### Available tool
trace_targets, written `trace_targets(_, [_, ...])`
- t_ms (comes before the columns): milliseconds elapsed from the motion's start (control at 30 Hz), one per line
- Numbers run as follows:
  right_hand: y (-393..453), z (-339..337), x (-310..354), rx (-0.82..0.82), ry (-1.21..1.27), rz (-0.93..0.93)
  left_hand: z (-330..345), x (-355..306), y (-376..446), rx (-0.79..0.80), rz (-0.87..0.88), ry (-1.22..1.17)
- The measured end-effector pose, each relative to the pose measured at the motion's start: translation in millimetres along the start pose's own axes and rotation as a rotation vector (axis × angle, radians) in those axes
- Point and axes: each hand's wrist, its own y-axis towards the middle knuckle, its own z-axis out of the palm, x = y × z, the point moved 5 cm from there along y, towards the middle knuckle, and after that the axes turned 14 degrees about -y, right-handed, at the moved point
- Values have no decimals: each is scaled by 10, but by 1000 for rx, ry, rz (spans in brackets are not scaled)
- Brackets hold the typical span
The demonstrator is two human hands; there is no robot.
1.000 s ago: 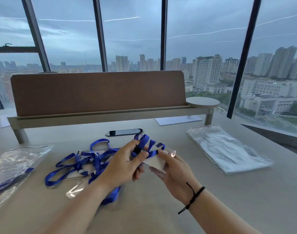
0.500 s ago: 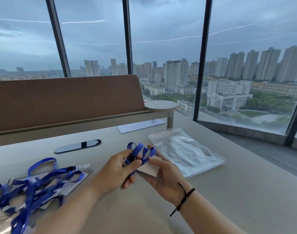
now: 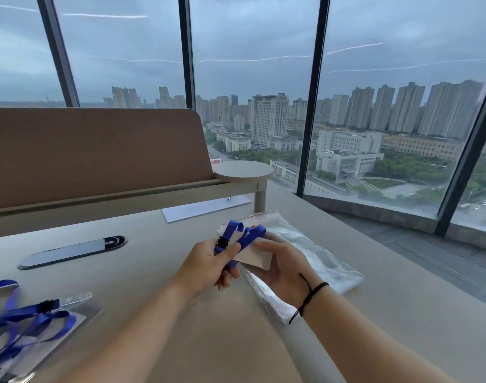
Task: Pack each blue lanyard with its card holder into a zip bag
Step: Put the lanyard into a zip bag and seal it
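My left hand [image 3: 208, 268] pinches a folded blue lanyard [image 3: 246, 235] just below its black clip. My right hand [image 3: 284, 268] holds the attached clear card holder [image 3: 257, 257] from underneath, thumb on top. Both hands hover over the near end of a stack of clear zip bags [image 3: 316, 252] lying on the table to the right. More blue lanyards with card holders [image 3: 29, 320] lie tangled at the lower left.
The beige table [image 3: 153, 272] has a brown divider panel [image 3: 92, 153] at the back with a small round shelf [image 3: 244, 171]. A dark oval cable cover [image 3: 73, 251] and a white sheet [image 3: 205, 208] lie on the table. Windows stand behind.
Both hands carried the lanyard and card holder to the right, from beside the lanyard pile to over the stack of zip bags. The view turned right with them.
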Motion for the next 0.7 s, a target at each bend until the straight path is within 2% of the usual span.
trace_targets(167, [419, -234, -17, -81, -134, 70, -44, 191, 281, -14, -42, -127])
trace_targets(333, [956, -536, 65, -300, -291, 86, -244, 371, 601, -185, -12, -267])
trace_targets(433, [1303, -706, 149, -447, -740, -26, -326, 434, 718, -257, 23, -314])
trace_targets(533, [1626, -751, 208, -449, -1277, -93, -352, 464, 745, -293, 58, -340])
trace_targets(600, [1779, -747, 188, -383, -1474, -61, -371, 473, 751, -318, 73, -365])
trace_targets(700, [1875, -717, 176, -333, -1623, -58, -385, 478, 767, -336, 79, -381])
